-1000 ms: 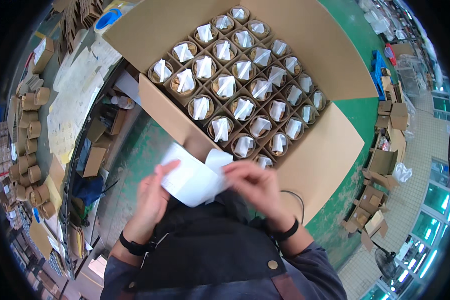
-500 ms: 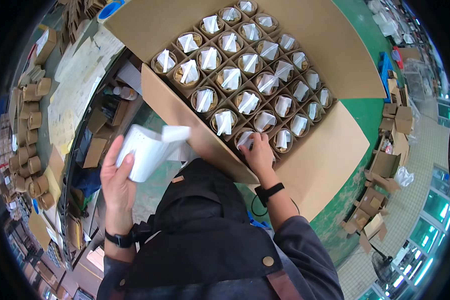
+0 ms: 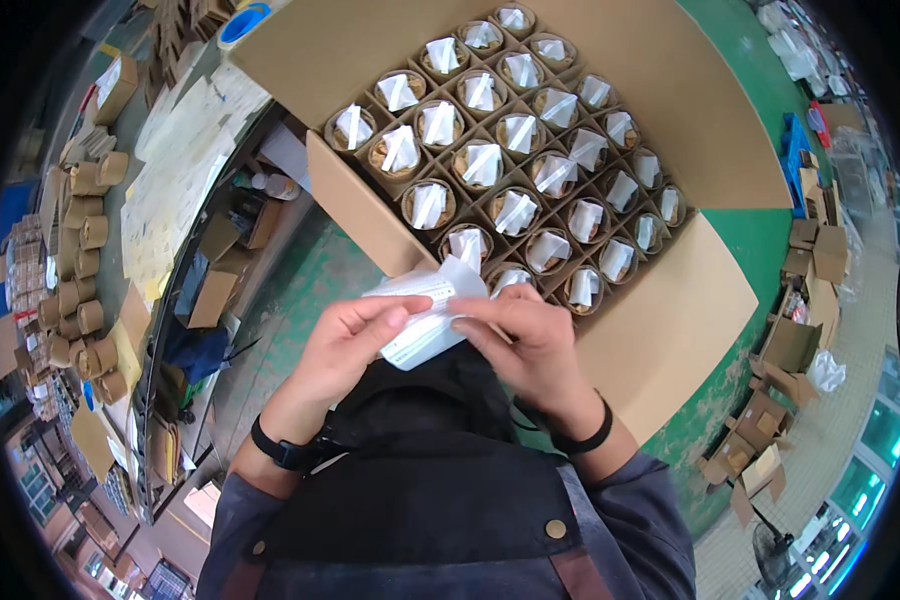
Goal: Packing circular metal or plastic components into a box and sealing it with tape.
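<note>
My left hand (image 3: 338, 350) grips a stack of thin white printed slips (image 3: 418, 342) in front of my chest, thumb on top. My right hand (image 3: 535, 345) pinches the right edge of the slips between thumb and fingers; whether it has just one slip is hard to tell. Just beyond both hands stands an open cardboard carton (image 3: 355, 205). Inside, a brown divider grid holds rows of round brown tubes, each visible one with a folded white slip (image 3: 429, 205) on top. My hands and the slips hide part of the carton's nearest row.
A workbench (image 3: 195, 170) with papers runs along the left, with short brown cardboard tubes (image 3: 88, 265) at its far side. Under it are shelves with boxes and bottles. Opened cartons (image 3: 755, 420) and a black fan (image 3: 772, 550) stand on the right. The carton's near-right flap (image 3: 670, 320) sticks outward.
My right hand has come out of the carton's near corner and back to the slips. The left hand has brought the stack rightward to meet it. The view has shifted slightly.
</note>
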`<state>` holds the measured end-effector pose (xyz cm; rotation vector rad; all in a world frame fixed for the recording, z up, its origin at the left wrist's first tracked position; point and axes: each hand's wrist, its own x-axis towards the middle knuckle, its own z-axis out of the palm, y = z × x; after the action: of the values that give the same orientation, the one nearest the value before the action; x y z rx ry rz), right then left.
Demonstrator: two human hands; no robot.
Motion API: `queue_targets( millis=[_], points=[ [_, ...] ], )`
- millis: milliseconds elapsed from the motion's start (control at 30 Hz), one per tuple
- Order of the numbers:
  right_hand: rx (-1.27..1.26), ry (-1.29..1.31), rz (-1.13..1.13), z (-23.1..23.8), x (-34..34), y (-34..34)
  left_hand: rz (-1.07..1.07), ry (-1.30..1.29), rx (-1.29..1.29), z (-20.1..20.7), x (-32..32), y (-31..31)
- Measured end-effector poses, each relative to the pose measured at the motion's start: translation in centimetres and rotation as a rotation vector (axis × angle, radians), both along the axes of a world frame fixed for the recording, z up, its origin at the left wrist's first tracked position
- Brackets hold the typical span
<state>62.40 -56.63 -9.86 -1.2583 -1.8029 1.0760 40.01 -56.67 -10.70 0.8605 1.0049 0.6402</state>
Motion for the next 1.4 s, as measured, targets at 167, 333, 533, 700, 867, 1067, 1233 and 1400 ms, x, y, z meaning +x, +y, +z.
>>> queue_targets(
  millis=[167,333,533,700,867,1067,1233,1400],
  points=[
    [-0.09,0.201,-0.112,-2.6,0.3,-2.3,0.153,-0.214,-0.236,-1.0,0.7,-0.5],
    [-0.514,0.498,-0.105,-2.8,1.5,-1.3,0.028,-0.157,-0.201,-1.2,1.8,0.2],
    [-0.359,0.274,-0.027,-2.4,2.4,-0.8,0.039,-0.168,-0.191,-0.9,2.7,0.5],
    [-0.228,0.211,-0.1,-3.2,2.1,-1.7,0.076,-0.113,-0.239,-1.6,2.3,0.4],
    [-0.435,0.533,-0.181,-6.2,3.7,-0.5,0.189,-0.088,-0.198,-2.0,1.9,0.6],
    [-0.49,0.484,-0.065,-6.0,2.2,-0.1,0.212,-0.135,-0.217,-1.5,2.9,0.9],
    [-0.323,0.3,-0.136,-5.5,1.6,-0.2,0.271,-0.157,-0.261,-1.8,3.0,0.9],
    [-0.44,0.28,-0.371,-9.7,7.8,1.1,0.495,-0.074,-0.126,-2.3,0.9,0.9]
  ],
)
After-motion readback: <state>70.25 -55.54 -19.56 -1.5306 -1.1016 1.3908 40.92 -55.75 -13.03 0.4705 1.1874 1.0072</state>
